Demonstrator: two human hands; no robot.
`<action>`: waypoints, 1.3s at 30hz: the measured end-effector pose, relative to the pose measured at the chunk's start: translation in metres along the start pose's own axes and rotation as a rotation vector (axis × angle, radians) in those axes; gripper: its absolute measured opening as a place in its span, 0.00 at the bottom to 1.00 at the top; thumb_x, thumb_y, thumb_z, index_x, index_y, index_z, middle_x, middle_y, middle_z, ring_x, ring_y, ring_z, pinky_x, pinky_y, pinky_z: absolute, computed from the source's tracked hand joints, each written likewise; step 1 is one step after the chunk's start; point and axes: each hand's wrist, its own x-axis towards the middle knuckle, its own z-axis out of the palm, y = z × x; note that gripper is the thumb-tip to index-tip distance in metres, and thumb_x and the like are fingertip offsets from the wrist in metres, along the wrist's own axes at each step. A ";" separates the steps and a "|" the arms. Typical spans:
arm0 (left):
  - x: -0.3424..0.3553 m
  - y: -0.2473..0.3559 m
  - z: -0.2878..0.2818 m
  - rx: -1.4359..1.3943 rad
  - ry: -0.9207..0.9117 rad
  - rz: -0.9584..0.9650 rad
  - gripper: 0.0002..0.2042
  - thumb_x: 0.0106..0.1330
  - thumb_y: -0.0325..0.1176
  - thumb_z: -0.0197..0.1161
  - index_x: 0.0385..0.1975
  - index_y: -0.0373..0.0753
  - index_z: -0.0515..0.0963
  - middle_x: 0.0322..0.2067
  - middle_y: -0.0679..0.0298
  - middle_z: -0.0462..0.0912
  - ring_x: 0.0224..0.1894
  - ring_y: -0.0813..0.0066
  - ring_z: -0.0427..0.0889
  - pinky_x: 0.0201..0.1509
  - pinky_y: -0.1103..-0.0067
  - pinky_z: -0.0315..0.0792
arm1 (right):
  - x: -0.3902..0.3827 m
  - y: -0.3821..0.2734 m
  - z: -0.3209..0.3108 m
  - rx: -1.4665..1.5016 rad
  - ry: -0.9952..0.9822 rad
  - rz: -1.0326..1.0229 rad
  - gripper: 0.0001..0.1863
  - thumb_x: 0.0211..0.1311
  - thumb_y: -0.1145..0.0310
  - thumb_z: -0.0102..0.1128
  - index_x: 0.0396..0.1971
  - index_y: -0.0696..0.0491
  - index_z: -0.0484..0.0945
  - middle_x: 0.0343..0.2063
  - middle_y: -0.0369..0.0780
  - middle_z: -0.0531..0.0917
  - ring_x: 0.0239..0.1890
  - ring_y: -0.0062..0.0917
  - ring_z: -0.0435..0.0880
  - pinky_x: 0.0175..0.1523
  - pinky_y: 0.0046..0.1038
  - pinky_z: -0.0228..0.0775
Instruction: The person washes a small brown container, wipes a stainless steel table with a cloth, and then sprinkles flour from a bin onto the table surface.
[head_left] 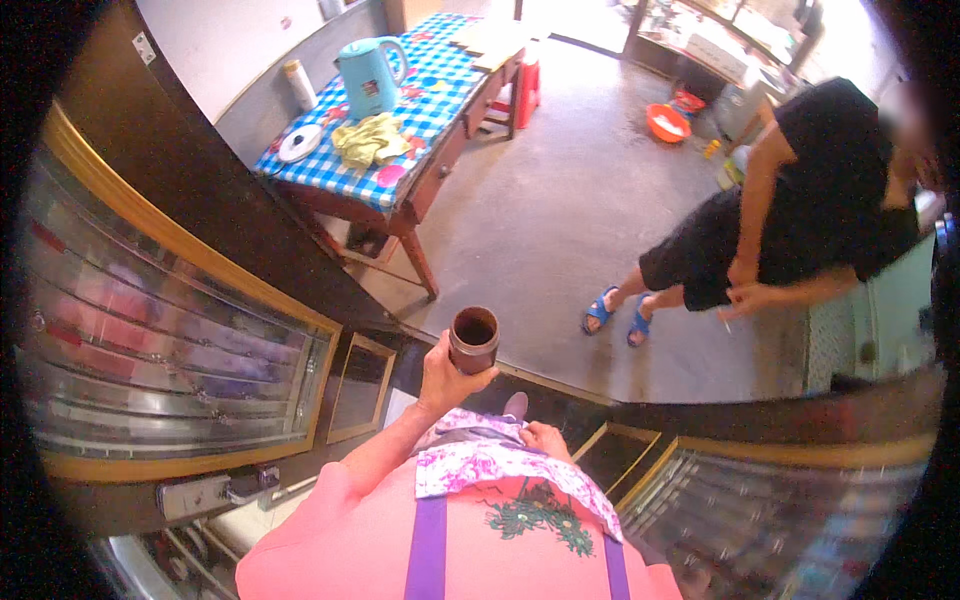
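Apparently it's a holding step: the right hand [548, 441] rests at the apron [480, 468], its grip unclear, while the left hand [447, 380] has fingers wrapped round a brown cup [474, 357], contents too dark to tell, short of the worktop's [432, 108] near corner. Moving it calls for keeping level. Beyond, near the wall-side edge, stands a blue kettle [369, 82]; farther, an orange basin [653, 119] holds something pale [674, 125].

Passable over the floor [530, 230] right of the table [440, 90]; blocked on its top by a kettle [368, 85], farther right by a person [815, 180].
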 end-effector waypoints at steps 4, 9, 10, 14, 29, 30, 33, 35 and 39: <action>0.038 0.006 0.008 0.071 0.130 -0.034 0.31 0.39 0.36 0.74 0.44 0.32 0.70 0.37 0.54 0.80 0.40 0.69 0.81 0.46 0.75 0.74 | 0.062 0.009 -0.063 0.019 -0.122 -0.147 0.15 0.54 0.61 0.52 0.30 0.58 0.79 0.29 0.51 0.81 0.35 0.44 0.80 0.41 0.39 0.71; 0.095 -0.016 0.019 0.131 0.272 -0.134 0.32 0.38 0.37 0.74 0.45 0.35 0.70 0.38 0.56 0.80 0.41 0.71 0.80 0.46 0.77 0.73 | 0.145 0.005 -0.132 -0.085 -0.203 -0.242 0.12 0.50 0.72 0.51 0.34 0.58 0.79 0.27 0.48 0.82 0.32 0.36 0.82 0.39 0.32 0.72; 0.111 -0.020 0.019 0.152 0.293 -0.159 0.32 0.38 0.37 0.74 0.46 0.34 0.70 0.38 0.57 0.80 0.41 0.72 0.79 0.46 0.77 0.72 | 0.160 0.003 -0.144 -0.061 -0.212 -0.225 0.13 0.48 0.73 0.52 0.35 0.58 0.79 0.27 0.47 0.82 0.31 0.34 0.82 0.39 0.31 0.72; 0.183 -0.054 0.015 0.182 0.353 -0.212 0.31 0.40 0.35 0.74 0.46 0.33 0.69 0.40 0.59 0.79 0.42 0.76 0.77 0.47 0.78 0.71 | 0.223 -0.015 -0.168 -0.059 -0.251 -0.162 0.17 0.43 0.76 0.55 0.38 0.56 0.79 0.24 0.45 0.82 0.28 0.26 0.80 0.36 0.27 0.71; 0.530 -0.126 -0.063 0.033 0.714 0.002 0.29 0.43 0.31 0.73 0.47 0.35 0.68 0.39 0.63 0.76 0.41 0.78 0.76 0.46 0.79 0.70 | 0.516 -0.224 -0.262 -0.060 -0.507 -0.133 0.19 0.48 0.69 0.50 0.42 0.56 0.78 0.30 0.50 0.82 0.36 0.34 0.82 0.44 0.30 0.70; 0.542 -0.133 -0.067 0.040 0.746 -0.013 0.28 0.43 0.31 0.72 0.47 0.36 0.69 0.38 0.62 0.77 0.40 0.74 0.77 0.45 0.78 0.71 | 0.533 -0.237 -0.263 -0.089 -0.511 -0.162 0.18 0.49 0.70 0.50 0.41 0.56 0.78 0.29 0.49 0.82 0.35 0.34 0.82 0.43 0.30 0.71; 0.573 -0.150 -0.081 -0.015 0.790 -0.103 0.29 0.41 0.32 0.74 0.46 0.36 0.70 0.38 0.62 0.78 0.40 0.75 0.77 0.45 0.78 0.71 | 0.580 -0.276 -0.271 -0.073 -0.510 -0.284 0.14 0.53 0.73 0.50 0.38 0.57 0.79 0.25 0.48 0.82 0.31 0.30 0.82 0.38 0.29 0.71; 0.588 -0.173 -0.085 -0.103 0.853 -0.119 0.29 0.41 0.33 0.74 0.46 0.36 0.70 0.38 0.62 0.78 0.40 0.74 0.78 0.46 0.77 0.71 | 0.616 -0.297 -0.275 -0.025 -0.524 -0.298 0.13 0.54 0.73 0.50 0.38 0.58 0.78 0.24 0.46 0.82 0.30 0.27 0.81 0.37 0.27 0.71; 0.613 -0.192 -0.092 -0.033 0.969 -0.163 0.29 0.41 0.33 0.74 0.46 0.37 0.70 0.39 0.60 0.79 0.41 0.72 0.78 0.46 0.76 0.71 | 0.701 -0.356 -0.284 0.101 -0.552 -0.382 0.10 0.60 0.71 0.54 0.38 0.62 0.77 0.29 0.40 0.81 0.29 0.16 0.76 0.36 0.20 0.68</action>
